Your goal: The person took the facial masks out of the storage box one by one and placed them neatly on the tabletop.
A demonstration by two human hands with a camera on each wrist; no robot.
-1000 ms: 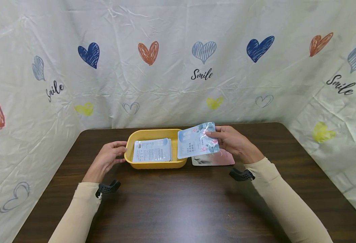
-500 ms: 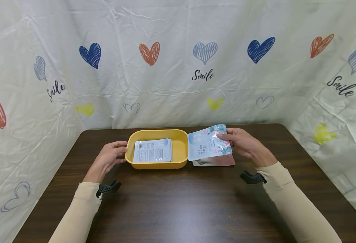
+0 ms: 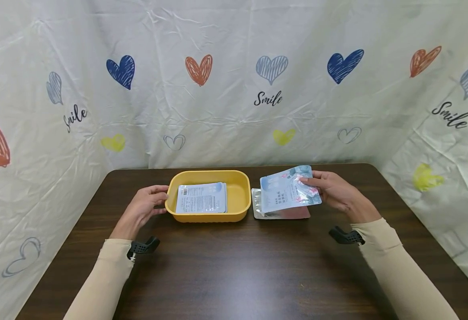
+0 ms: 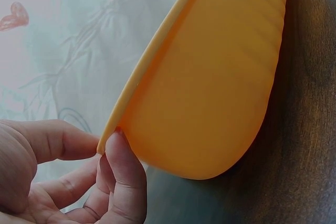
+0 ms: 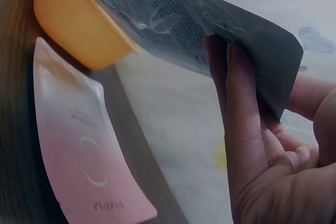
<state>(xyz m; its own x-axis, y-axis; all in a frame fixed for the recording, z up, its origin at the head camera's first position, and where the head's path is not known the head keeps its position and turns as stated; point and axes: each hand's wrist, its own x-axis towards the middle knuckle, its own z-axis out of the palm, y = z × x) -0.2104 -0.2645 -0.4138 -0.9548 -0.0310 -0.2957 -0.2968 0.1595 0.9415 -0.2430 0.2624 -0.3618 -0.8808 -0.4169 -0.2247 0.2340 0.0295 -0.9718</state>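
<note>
Both hands are occupied: the rim of the yellow tray [image 3: 208, 218] is pinched at its left end between the thumb and fingers of the left hand [image 3: 144, 206], and the right edge of a blue packet [image 3: 286, 191] is pinched by the right hand [image 3: 334, 191], with the thumb laid on the printed front and fingers placed beneath.

Across the far side, a pale cloth [image 3: 234, 26] printed with hearts is hung. Before it, a dark wooden table [image 3: 234, 266] is set, and on its far part, left of centre, the tray is rested. In the tray's left part, more blue packets [image 3: 201, 199] are laid flat; how many are stacked cannot be told. Just right of the tray, a pink packet [image 3: 298, 212] is laid on the table, partly hidden in the head view by the held packet, which is raised above it and shown apart from the tray.

The step in hand is judged to be the setting aside of the blue packet while the tray is steadied. For the next move, a level lowering to the right of the tray seems called for, with the pink packet left undisturbed and the pinch released only once support is met.
</note>
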